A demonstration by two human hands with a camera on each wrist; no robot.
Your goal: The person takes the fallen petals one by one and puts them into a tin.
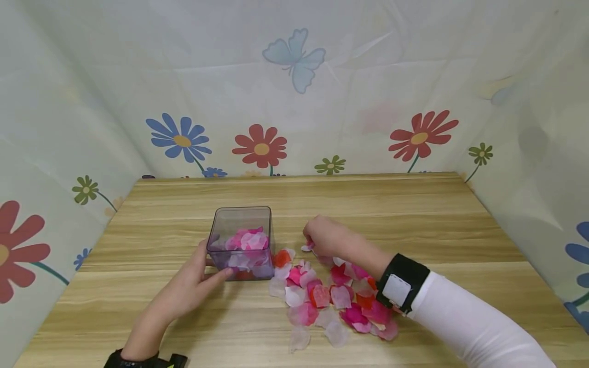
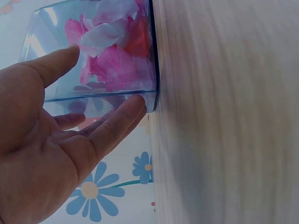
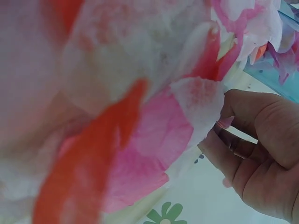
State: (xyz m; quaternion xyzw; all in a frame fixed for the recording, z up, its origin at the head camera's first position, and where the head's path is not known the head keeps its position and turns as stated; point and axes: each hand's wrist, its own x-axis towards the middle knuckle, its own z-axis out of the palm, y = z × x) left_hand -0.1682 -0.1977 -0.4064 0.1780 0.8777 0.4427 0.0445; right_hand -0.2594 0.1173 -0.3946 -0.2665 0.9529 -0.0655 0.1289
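Observation:
A see-through plastic box (image 1: pixel 235 220) stands on the wooden table, with pink, white and red artificial flower petals (image 1: pixel 250 240) inside. My left hand (image 1: pixel 197 280) holds its near left corner, thumb on the front wall and fingers along the left side. In the left wrist view, the thumb (image 2: pixel 58 64) and the fingers lie against two faces of the box. To the right of the box, my right hand (image 1: pixel 329 237) pinches a pale pink petal (image 3: pixel 225 122) between thumb and fingers, at the far edge of a loose petal heap (image 1: pixel 317 295).
The scattered petals spread over the wooden table (image 1: pixel 184 204) from the box's right side to beneath my right wrist. A few pale petals (image 1: pixel 337 333) lie at the heap's near edge. A flower-printed cloth (image 1: pixel 349 102) hangs behind the table and along both sides.

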